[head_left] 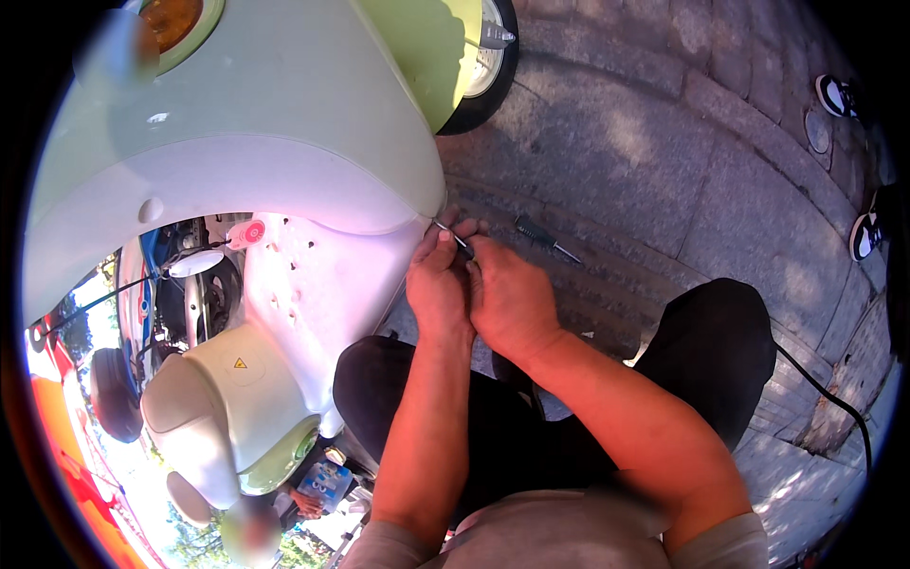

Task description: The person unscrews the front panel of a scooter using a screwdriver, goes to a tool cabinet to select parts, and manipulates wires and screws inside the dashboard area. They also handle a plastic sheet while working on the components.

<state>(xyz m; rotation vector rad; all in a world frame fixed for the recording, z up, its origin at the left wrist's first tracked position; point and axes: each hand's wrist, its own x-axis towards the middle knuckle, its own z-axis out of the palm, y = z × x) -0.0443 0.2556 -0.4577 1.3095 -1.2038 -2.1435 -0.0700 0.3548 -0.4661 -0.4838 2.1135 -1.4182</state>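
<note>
My left hand (436, 284) and my right hand (510, 289) are close together at the lower edge of a pale green scooter panel (313, 171). Between them is a small screwdriver (463, 247) with a dark handle and a thin metal shaft. Its tip points up and left at the panel's corner; whether it sits in a screw is too small to tell. The fingers of both hands are closed around it, partly hiding the handle. Beyond my right hand, a second screwdriver (548, 239) with a dark green handle lies on the ground.
The scooter's white footboard (318, 280) and beige seat (185, 408) are on my left; its front wheel (493, 76) is ahead. A black cable (825, 389) runs over the stone paving at right. Someone's shoes (864, 235) stand there. Another person's hand (305, 504) shows at lower left.
</note>
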